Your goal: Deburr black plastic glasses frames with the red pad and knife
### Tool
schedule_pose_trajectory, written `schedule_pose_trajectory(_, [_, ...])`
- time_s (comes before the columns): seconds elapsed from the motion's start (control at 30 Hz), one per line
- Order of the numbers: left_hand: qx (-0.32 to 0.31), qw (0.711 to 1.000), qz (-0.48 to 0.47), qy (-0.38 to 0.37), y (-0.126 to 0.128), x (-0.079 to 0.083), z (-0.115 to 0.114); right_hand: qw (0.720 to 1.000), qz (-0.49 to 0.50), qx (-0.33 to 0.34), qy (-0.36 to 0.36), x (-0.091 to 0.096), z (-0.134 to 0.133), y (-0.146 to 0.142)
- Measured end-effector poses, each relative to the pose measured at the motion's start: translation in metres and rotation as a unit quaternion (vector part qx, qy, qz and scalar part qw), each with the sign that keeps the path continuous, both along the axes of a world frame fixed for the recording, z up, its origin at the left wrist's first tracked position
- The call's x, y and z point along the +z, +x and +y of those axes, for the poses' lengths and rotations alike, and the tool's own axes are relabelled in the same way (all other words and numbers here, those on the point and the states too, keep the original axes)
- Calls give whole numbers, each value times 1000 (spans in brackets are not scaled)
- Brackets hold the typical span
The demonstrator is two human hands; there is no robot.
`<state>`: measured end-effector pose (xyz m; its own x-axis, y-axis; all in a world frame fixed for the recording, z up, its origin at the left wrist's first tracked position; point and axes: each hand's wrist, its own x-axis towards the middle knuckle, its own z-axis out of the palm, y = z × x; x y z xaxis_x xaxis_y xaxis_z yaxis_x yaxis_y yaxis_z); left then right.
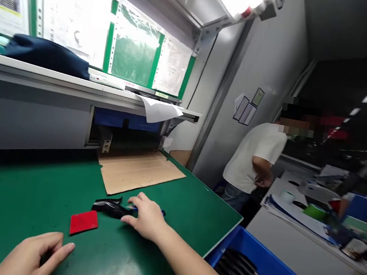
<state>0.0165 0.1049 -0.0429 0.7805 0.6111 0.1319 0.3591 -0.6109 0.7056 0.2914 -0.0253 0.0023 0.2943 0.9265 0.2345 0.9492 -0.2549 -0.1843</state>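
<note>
On the green tabletop lies a glossy black curved part (111,208), its kind not clear. My right hand (145,216) is just right of it, palm down, with thumb and fingers apart. Beneath that hand is a slim blue object (163,213), mostly covered; bits of it show on both sides, and I cannot make out its kind. A flat red square pad (83,223) rests left of the hand, nearer to me. My left hand (37,254) hovers at the near edge below the pad, fingers loosely curled, thumb apart, holding nothing.
A flat cardboard sheet (141,173) lies at the back of the green table (36,187). Below its right edge, a blue bin (275,262) holds several black parts. A shelf (54,81) with dark cloth (48,55) runs above. Another person (254,157) stands beyond, beside a cluttered counter.
</note>
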Motion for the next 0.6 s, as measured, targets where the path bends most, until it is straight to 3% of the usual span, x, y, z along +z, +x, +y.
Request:
schedule_pose_trajectory(0.13, [4, 1000, 10, 6, 6, 10, -4, 1000, -8, 14, -24, -10, 28, -12])
schedule_pose_trajectory(0.33, [-5, 999, -26, 28, 7, 23, -15, 999, -3, 34, -39, -4, 33, -19])
schedule_pose_trajectory(0.5, [-19, 991, -45, 125, 2, 24, -7, 980, 1, 190, -59, 19, 35, -53])
schedule_pose_trajectory(0.6, [-51, 991, 9, 122, 0, 31, -3, 956, -29, 282, -77, 35, 43, -75])
